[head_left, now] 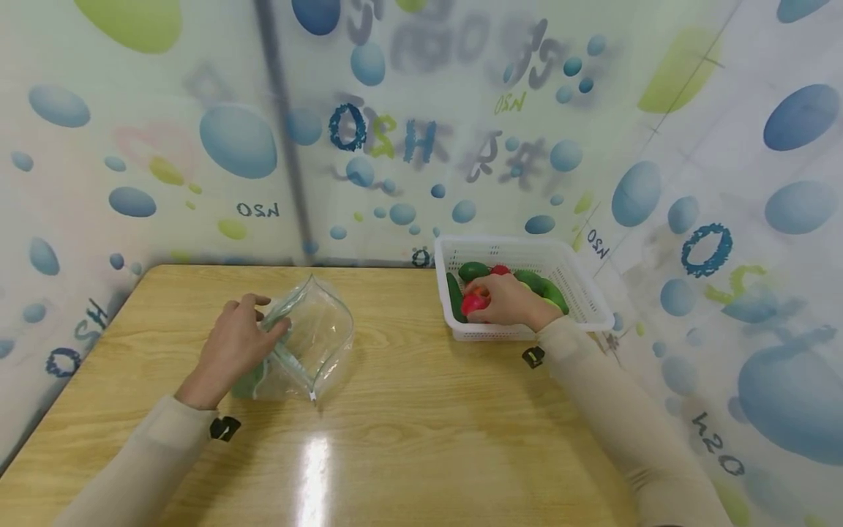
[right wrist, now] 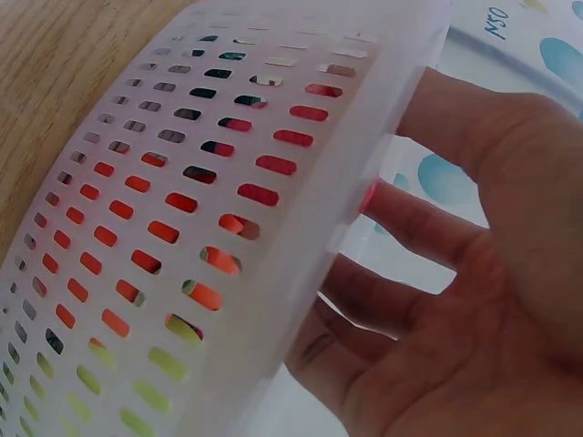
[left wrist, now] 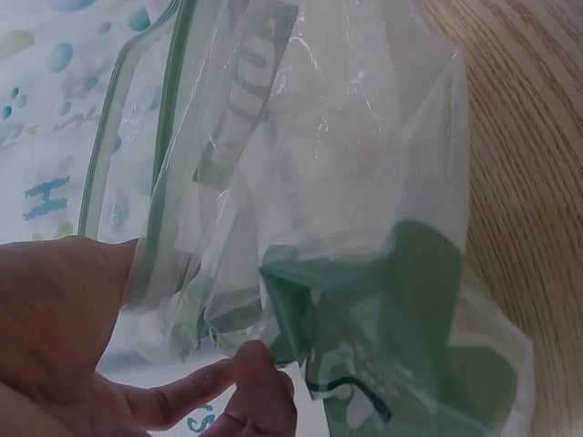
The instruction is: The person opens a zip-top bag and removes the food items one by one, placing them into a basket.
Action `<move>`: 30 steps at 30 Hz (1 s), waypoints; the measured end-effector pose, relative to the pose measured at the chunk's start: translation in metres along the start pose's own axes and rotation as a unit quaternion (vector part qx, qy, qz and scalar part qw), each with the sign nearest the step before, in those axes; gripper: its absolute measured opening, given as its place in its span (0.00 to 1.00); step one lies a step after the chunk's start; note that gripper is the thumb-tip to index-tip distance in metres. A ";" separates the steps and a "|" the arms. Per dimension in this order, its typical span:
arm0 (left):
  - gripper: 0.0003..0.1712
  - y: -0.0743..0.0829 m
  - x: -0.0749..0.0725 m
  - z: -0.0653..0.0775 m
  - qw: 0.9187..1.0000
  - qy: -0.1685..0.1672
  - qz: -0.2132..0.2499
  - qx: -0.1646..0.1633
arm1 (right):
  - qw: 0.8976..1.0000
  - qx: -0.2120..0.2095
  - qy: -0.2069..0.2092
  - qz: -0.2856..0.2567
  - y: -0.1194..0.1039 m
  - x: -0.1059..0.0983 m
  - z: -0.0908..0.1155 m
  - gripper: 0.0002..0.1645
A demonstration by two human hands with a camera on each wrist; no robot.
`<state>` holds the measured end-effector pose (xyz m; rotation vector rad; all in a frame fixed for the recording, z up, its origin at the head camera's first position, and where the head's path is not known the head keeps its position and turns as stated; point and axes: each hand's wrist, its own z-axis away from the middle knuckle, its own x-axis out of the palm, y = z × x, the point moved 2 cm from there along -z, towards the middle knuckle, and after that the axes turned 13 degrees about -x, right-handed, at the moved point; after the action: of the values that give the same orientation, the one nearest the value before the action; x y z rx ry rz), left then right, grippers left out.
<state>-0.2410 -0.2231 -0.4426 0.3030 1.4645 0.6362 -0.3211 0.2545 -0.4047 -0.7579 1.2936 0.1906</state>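
At the left of the table, my left hand [head_left: 238,344] holds a clear zip bag [head_left: 323,322] by its green-edged mouth, the thumb reaching inside. The bag's mouth gapes toward the right. Up close in the left wrist view, the bag [left wrist: 364,164] has green printed patches, and the fingertips touch its film. My right hand [head_left: 508,298] reaches over the near rim of a white plastic basket [head_left: 520,244] and grips a pinkish-red round piece [head_left: 473,304], whose exact kind is partly hidden by the fingers. Long green pieces [head_left: 454,296] and another red one [head_left: 500,270] lie around it.
The wooden table [head_left: 395,439] extends between bag and basket. A patterned sheet [head_left: 395,183] rises behind the table and along the right side, close to the basket. Orange and yellow-green things show through the slots of the basket wall [right wrist: 246,300].
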 end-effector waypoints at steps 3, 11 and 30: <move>0.44 0.001 -0.001 0.001 1.000 -0.001 0.001 0.002 | 1.000 -0.013 -0.010 0.008 0.002 0.001 -0.001 0.28; 0.44 0.005 -0.001 0.002 1.000 -0.010 0.000 0.004 | 0.999 -0.031 -0.026 0.029 0.002 0.000 0.000 0.28; 0.50 0.013 -0.002 0.004 1.000 -0.003 -0.001 0.020 | 1.000 0.013 0.026 -0.011 0.003 0.004 0.011 0.33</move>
<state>-0.2400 -0.2133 -0.4337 0.3353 1.4723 0.6048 -0.3130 0.2619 -0.4082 -0.7586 1.3334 0.1372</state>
